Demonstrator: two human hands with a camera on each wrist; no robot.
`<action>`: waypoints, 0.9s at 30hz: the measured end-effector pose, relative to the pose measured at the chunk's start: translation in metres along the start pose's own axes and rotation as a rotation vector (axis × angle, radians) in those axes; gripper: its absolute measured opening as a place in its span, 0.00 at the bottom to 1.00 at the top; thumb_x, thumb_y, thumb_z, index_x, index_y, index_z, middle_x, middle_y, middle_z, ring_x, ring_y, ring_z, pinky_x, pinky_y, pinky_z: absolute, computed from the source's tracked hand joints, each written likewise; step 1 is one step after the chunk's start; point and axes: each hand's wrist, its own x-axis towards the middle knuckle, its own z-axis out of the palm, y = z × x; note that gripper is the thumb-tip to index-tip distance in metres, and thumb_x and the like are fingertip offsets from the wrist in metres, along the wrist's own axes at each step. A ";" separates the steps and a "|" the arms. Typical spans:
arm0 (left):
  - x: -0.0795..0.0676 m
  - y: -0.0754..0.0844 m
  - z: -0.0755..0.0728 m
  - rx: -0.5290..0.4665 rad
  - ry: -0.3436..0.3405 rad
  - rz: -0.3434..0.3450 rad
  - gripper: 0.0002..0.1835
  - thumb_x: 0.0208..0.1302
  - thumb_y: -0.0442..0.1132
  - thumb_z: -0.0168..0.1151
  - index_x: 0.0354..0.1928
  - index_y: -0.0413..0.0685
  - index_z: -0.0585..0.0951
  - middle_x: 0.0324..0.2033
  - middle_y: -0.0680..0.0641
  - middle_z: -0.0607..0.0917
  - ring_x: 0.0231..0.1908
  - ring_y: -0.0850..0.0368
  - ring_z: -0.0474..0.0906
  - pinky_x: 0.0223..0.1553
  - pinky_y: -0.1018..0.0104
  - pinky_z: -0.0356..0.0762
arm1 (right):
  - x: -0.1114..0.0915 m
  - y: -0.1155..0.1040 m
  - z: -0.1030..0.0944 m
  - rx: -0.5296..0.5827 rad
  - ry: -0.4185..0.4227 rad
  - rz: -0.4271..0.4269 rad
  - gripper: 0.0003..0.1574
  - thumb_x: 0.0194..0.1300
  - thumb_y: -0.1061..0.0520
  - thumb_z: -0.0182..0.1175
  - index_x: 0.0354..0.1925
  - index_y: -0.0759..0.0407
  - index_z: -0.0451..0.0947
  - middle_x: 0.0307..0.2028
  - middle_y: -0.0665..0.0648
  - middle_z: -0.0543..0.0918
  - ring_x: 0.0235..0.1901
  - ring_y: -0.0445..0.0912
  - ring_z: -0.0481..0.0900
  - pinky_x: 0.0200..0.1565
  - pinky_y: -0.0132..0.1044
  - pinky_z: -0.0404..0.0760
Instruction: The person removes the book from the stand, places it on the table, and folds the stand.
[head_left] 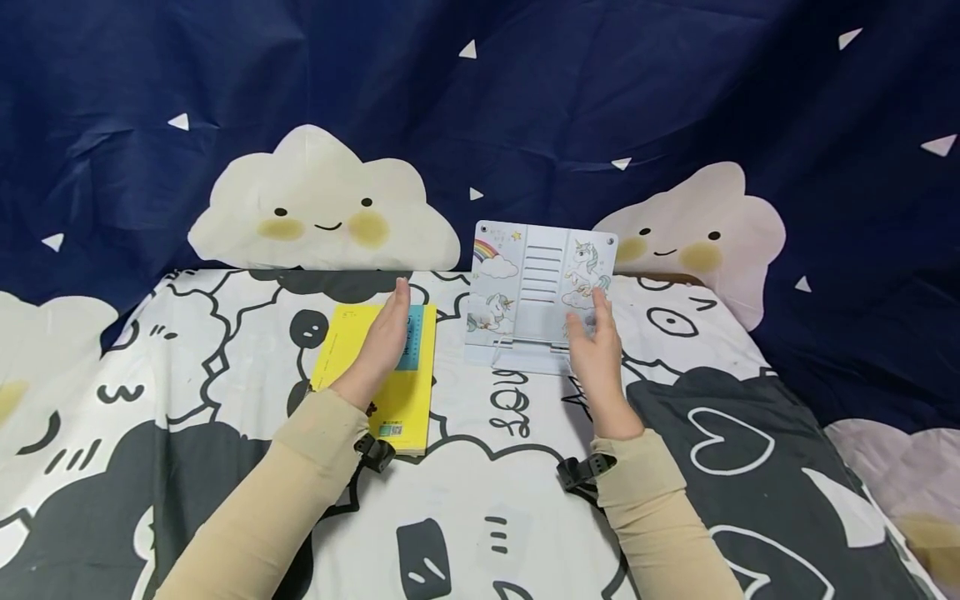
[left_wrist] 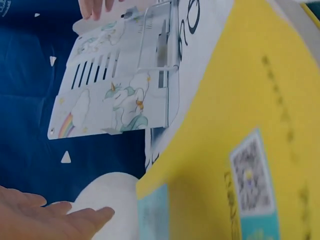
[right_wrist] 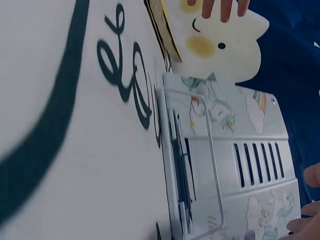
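A yellow book (head_left: 408, 408) with a blue panel and a QR code lies flat on the left of the patterned cloth. My left hand (head_left: 381, 343) is held over it, fingers straight and together, gripping nothing. To the right stands a pale metal book stand (head_left: 538, 321) printed with unicorns and a rainbow, its slotted back tilted upright and a wire holder (right_wrist: 212, 145) at its base. My right hand (head_left: 597, 362) is at the stand's right side with its fingers extended, overlapping the lower right corner in the head view.
A black-and-white cartoon cloth (head_left: 480, 508) covers the surface under everything. Behind it hangs a dark blue curtain (head_left: 525, 100) with smiling clouds and small white triangles. Each wrist wears a black strap, the left strap (head_left: 375, 452) close to the book's lower edge.
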 end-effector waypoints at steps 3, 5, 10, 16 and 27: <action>0.003 0.000 0.005 -0.036 -0.026 0.004 0.43 0.71 0.72 0.19 0.80 0.57 0.43 0.80 0.53 0.45 0.79 0.53 0.43 0.77 0.53 0.51 | 0.003 0.004 -0.006 0.009 0.019 0.020 0.38 0.77 0.51 0.47 0.78 0.55 0.50 0.79 0.59 0.49 0.79 0.53 0.43 0.78 0.49 0.44; 0.005 0.000 0.009 -0.059 -0.045 0.010 0.43 0.71 0.73 0.18 0.80 0.57 0.43 0.80 0.53 0.46 0.78 0.52 0.46 0.75 0.52 0.55 | 0.005 0.006 -0.009 0.022 0.029 0.037 0.37 0.78 0.49 0.45 0.78 0.54 0.50 0.78 0.58 0.50 0.78 0.53 0.45 0.77 0.51 0.46; 0.010 0.000 0.019 -0.134 -0.094 0.008 0.43 0.72 0.72 0.18 0.80 0.55 0.44 0.79 0.52 0.47 0.78 0.48 0.48 0.75 0.49 0.55 | 0.008 0.010 -0.017 0.092 0.043 0.101 0.36 0.79 0.45 0.41 0.79 0.50 0.47 0.78 0.55 0.51 0.78 0.52 0.48 0.77 0.50 0.49; 0.015 -0.002 0.032 -0.153 -0.128 -0.003 0.43 0.73 0.69 0.16 0.80 0.51 0.43 0.79 0.49 0.49 0.77 0.45 0.49 0.75 0.48 0.55 | 0.014 0.013 -0.027 0.206 0.021 0.156 0.36 0.81 0.46 0.35 0.79 0.55 0.42 0.79 0.54 0.46 0.78 0.46 0.43 0.78 0.39 0.44; 0.018 0.001 0.050 -0.180 -0.144 -0.073 0.46 0.68 0.75 0.16 0.80 0.58 0.44 0.79 0.49 0.50 0.77 0.47 0.51 0.75 0.50 0.57 | 0.017 0.023 -0.028 0.418 -0.061 0.254 0.38 0.81 0.43 0.29 0.80 0.53 0.34 0.80 0.54 0.44 0.79 0.46 0.41 0.78 0.39 0.43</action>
